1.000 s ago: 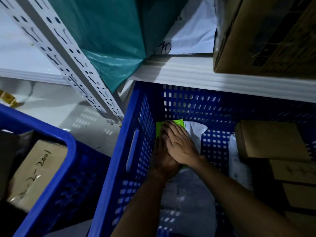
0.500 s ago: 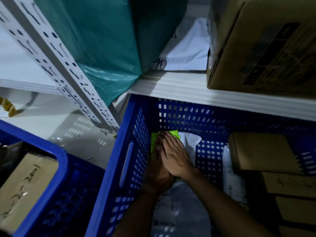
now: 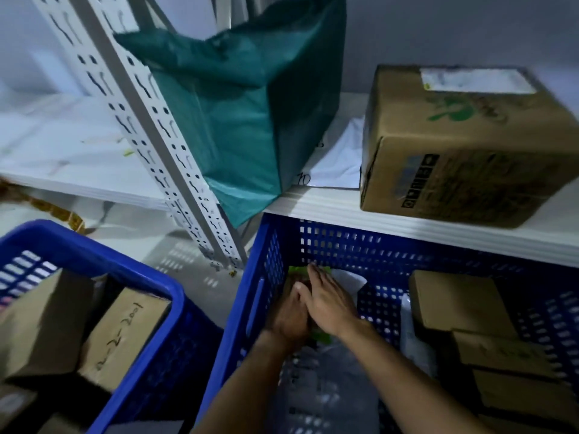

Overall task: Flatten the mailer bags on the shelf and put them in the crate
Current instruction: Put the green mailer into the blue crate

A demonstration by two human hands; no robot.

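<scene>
Mailer bag (image 3: 296, 271), green, apparently thin, soft and slippery, lies in the crate (image 3: 376, 245) at its 10 o'clock corner under left grip (image 3: 289, 319) and right grip (image 3: 329, 303), fingers straight, pressing flat; lift by edges.

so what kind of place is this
Likely a parcel storeroom or warehouse: white slotted metal shelving, a blue perforated plastic crate holding brown cardboard boxes, and a large brown cardboard carton on the shelf.
</scene>
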